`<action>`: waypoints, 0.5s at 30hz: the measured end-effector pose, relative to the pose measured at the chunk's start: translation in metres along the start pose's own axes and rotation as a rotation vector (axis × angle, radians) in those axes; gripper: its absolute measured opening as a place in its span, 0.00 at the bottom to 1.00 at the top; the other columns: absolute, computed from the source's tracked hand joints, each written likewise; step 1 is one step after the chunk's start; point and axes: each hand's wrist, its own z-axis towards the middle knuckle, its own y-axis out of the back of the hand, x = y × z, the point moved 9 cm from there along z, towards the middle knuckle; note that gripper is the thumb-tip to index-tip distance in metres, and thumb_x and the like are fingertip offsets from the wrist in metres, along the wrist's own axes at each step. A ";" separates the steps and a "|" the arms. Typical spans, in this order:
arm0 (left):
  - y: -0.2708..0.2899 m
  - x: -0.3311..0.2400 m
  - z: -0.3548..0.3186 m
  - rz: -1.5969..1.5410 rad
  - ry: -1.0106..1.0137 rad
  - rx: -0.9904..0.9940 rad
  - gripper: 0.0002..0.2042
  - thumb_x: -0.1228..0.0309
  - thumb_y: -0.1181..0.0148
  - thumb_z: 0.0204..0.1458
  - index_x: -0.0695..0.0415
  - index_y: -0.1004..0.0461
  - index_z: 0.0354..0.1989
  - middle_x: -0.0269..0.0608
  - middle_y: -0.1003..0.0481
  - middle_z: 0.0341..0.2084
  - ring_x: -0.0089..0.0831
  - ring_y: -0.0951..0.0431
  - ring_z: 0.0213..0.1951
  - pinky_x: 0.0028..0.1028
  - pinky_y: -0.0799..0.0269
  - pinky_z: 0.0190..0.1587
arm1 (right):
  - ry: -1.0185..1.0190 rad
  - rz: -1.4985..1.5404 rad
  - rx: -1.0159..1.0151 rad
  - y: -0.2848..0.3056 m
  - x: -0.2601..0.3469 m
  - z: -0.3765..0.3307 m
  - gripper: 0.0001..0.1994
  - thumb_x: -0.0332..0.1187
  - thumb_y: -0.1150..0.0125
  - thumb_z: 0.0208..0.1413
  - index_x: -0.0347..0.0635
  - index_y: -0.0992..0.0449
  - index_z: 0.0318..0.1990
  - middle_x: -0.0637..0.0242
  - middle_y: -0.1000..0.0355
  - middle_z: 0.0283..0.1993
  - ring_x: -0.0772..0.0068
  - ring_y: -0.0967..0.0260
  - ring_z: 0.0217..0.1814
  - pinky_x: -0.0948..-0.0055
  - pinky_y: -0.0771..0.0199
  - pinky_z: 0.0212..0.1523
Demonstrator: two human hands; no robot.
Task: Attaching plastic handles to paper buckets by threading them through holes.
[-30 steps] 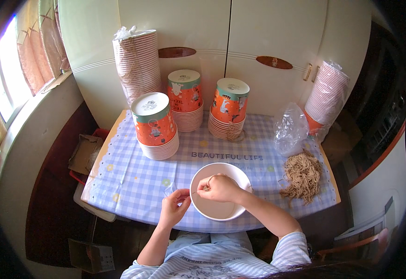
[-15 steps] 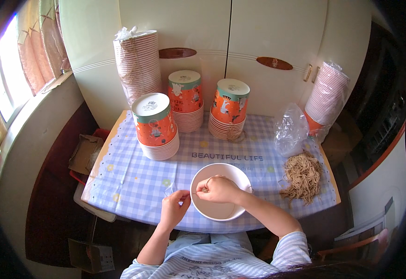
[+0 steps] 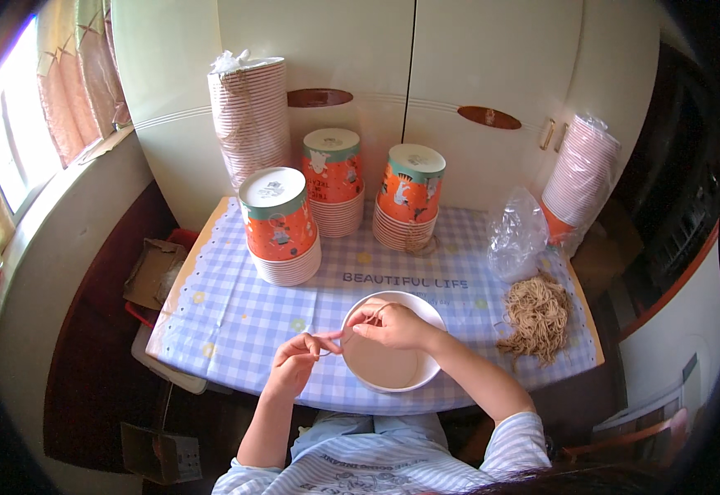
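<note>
Shifted slightly left since the earlier frame, your left hand [image 3: 292,364] pinches a strand of cord [image 3: 326,354] just outside the bucket [image 3: 383,373], one finger stretched toward its rim. Your right hand [image 3: 394,327] curls inside the mouth, cord showing at its fingers; whether they grip it firmly, the view cannot tell. The bucket stands open end up near you on the table [image 3: 240,351], left of the twine [image 3: 537,318]. Too hard a tug leftward could slip the strand free or tip the bucket.

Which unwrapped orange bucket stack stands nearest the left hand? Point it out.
The front-left stack; the other two unwrapped stacks stand farther back, nearer the cupboard.
</note>
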 end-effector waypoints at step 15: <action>-0.004 0.029 0.014 -0.305 0.222 -0.270 0.03 0.73 0.49 0.53 0.58 0.32 0.30 0.30 0.33 0.21 0.15 0.39 0.20 0.14 0.44 0.22 | 0.000 -0.266 0.001 -0.023 0.032 -0.047 0.32 0.39 0.37 0.40 0.44 0.43 0.55 0.58 0.35 0.46 0.63 0.34 0.46 0.71 0.33 0.46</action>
